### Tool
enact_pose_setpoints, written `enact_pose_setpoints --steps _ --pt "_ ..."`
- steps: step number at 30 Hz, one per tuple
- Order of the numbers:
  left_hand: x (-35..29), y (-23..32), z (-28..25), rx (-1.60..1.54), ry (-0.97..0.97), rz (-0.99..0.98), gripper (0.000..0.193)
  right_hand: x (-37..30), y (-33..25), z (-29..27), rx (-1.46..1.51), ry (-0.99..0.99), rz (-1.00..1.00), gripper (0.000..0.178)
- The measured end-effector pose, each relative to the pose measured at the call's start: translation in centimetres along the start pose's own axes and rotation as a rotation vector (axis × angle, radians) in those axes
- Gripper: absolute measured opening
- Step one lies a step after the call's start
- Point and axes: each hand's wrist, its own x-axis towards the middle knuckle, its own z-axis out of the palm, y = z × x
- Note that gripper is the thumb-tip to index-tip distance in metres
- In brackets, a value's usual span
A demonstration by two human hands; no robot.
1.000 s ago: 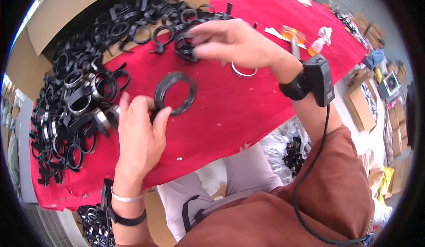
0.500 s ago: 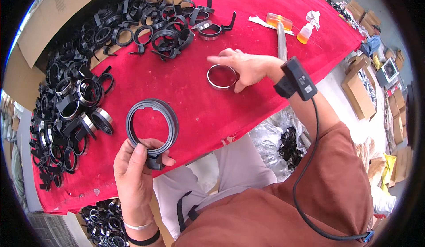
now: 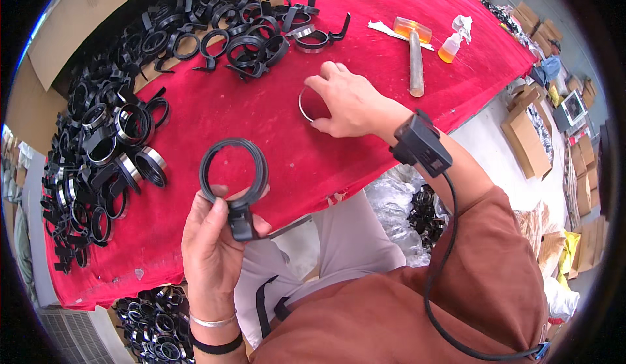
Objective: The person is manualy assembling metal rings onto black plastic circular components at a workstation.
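Note:
My left hand (image 3: 212,247) is closed on a black plastic ring (image 3: 263,168), pinching it near the dark block-like tab at its bottom. It holds the ring upright above the near edge of the red-covered table (image 3: 293,188). Farther right, my right hand (image 3: 352,103) curls over a thin silver metal ring (image 3: 300,106) on the cloth. Its thumb and fingers are at the rim, and the hand hides the right part of that ring.
Black ring clamps, some with silver bands, lie heaped (image 3: 130,123) at left and back beside a cardboard box (image 3: 91,25). A mallet (image 3: 416,67) with an orange head and a small bottle (image 3: 450,48) of orange liquid are at back right. More rings (image 3: 156,325) sit below the table.
The black ring in my left hand has moved slightly right and turned, showing its tab more. My right hand has shifted left over the metal ring, its fingers now around it.

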Motion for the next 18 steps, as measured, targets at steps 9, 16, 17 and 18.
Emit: enact_pose_setpoints --steps 9,16,17,18 --pt "1.0 -0.2 1.8 0.027 0.109 0.021 0.043 -2.8 -2.5 -2.1 -0.03 0.461 -0.472 0.061" --pt "1.2 -0.4 2.4 0.14 0.147 0.102 0.051 -3.6 -4.7 -4.4 0.164 0.471 -0.514 0.059" --pt "1.1 -0.4 2.2 0.161 0.064 0.053 0.051 -3.7 -5.2 -5.0 0.307 0.417 -0.493 0.056" --pt "1.0 -0.3 2.0 0.181 -0.018 0.002 0.051 -3.8 -5.8 -5.4 0.317 0.421 -0.503 0.056"
